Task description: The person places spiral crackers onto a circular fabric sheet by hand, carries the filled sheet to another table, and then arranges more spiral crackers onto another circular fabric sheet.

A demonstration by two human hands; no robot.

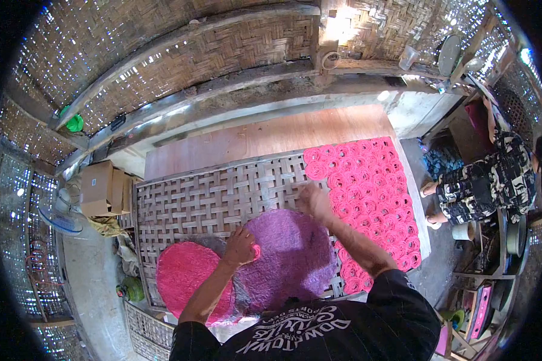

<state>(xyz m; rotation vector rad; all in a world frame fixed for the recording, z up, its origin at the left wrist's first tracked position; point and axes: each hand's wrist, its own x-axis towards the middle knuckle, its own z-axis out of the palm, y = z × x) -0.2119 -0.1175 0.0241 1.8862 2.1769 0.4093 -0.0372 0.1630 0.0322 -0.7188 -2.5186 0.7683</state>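
Observation:
My left hand [241, 247] is closed on a small pink piece, above the edge where a round pink mat [193, 278] and a larger round purple mat [286, 256] lie side by side. My right hand [312, 201] is blurred, over the woven slatted rack [193, 201], just above the purple mat's far edge; its fingers and anything in them cannot be made out. Beside it on the right, rows of pink coiled rosettes [373, 198] cover the right part of the rack. A grey fuzzy surface shows between the two mats.
A plywood board [271, 138] lies behind the rack. Cardboard boxes [97, 189] stand at the left, with a green container [133, 289] lower down. At the right, another person [488, 180] in patterned clothes stands near a white bucket [463, 231] and shelves.

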